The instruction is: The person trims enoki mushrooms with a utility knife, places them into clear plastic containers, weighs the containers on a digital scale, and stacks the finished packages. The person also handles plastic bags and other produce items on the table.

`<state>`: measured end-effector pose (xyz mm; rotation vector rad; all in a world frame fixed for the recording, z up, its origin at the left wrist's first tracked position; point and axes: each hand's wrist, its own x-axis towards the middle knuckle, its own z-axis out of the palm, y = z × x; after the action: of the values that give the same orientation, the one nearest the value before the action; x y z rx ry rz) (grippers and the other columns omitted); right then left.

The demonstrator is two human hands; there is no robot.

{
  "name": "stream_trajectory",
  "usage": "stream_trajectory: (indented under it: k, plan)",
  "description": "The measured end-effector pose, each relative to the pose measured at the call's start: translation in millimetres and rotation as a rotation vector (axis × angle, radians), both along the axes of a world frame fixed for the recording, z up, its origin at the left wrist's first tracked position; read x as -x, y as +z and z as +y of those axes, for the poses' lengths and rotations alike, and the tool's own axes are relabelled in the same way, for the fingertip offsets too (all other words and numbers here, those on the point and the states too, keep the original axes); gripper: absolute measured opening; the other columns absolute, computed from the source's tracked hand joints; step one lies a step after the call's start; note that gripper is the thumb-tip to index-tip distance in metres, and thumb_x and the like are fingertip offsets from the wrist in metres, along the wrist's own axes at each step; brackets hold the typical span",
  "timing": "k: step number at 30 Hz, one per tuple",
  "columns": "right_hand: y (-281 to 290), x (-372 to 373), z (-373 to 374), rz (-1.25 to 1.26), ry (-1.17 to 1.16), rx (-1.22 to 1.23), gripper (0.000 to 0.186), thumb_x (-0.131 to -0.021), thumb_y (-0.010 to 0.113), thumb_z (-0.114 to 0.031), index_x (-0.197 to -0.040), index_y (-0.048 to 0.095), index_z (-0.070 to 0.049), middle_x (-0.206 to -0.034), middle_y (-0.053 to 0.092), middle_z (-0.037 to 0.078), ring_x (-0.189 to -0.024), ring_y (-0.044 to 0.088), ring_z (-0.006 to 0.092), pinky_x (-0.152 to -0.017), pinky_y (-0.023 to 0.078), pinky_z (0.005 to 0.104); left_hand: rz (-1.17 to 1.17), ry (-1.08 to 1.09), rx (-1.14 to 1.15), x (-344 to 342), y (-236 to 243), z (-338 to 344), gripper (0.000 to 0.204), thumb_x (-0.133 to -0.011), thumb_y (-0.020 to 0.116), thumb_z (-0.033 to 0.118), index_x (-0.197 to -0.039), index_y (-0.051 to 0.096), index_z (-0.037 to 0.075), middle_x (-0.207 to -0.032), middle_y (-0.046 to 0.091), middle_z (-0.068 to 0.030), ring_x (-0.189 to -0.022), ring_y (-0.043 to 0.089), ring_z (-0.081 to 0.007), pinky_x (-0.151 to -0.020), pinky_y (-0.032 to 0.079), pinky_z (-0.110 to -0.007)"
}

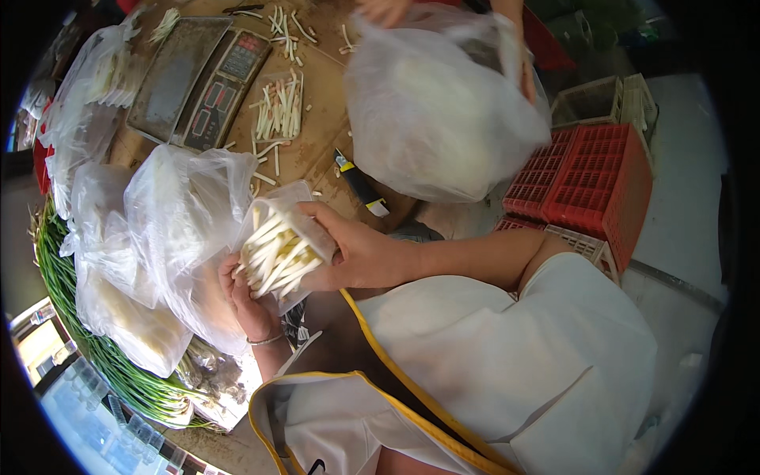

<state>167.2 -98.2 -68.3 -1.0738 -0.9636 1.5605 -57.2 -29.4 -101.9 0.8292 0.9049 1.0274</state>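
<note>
My right hand [368, 249] grips a clear plastic tray [318, 240] by its right side. Short, pale white vegetable stalks [277, 261] fill the tray, lying roughly side by side. From below left, my left hand [252, 305] steadies the same tray, its bent fingers against the stalk ends; part of that hand is hidden behind the tray. Just beyond, a second clear tray [279, 111] of cut white stalks rests on the table, with loose pieces around it. A black utility knife with yellow parts [360, 182] lies right of it.
A digital scale [198, 83] stands far left. Filled clear plastic bags [186, 214] crowd the left, beside long green scallions [103, 332]. Another person's hands [518, 59] hold a large plastic bag [443, 111] at the far side. Red crates [586, 174] are stacked at right.
</note>
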Motion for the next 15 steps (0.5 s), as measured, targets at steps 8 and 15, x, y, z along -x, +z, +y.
stream_trajectory:
  k: [8,15]
  plan:
    - [38.2,-5.9,4.8,0.080,0.111,0.050,0.099,-0.080,0.078,-0.031,-0.145,0.015,0.008,-0.133,0.048,0.024,-0.116,0.053,0.0264,-0.097,0.045,0.0350,-0.045,0.098,0.026,3.0,-0.6,-10.7,0.026,-0.100,0.050,0.021,-0.119,0.051,0.004,-0.114,0.060,-0.0123,-0.105,0.060,-0.0224,-0.092,0.051,-0.035]
    - [39.4,-5.6,7.4,0.104,0.087,0.027,0.095,-0.081,0.076,-0.030,-0.145,0.017,0.007,-0.129,0.050,0.021,-0.117,0.052,0.0250,-0.099,0.044,0.0346,-0.052,0.090,0.023,4.6,-3.5,-12.6,0.024,-0.100,0.051,0.015,-0.121,0.050,0.004,-0.115,0.059,-0.0122,-0.105,0.060,-0.0212,-0.091,0.051,-0.034]
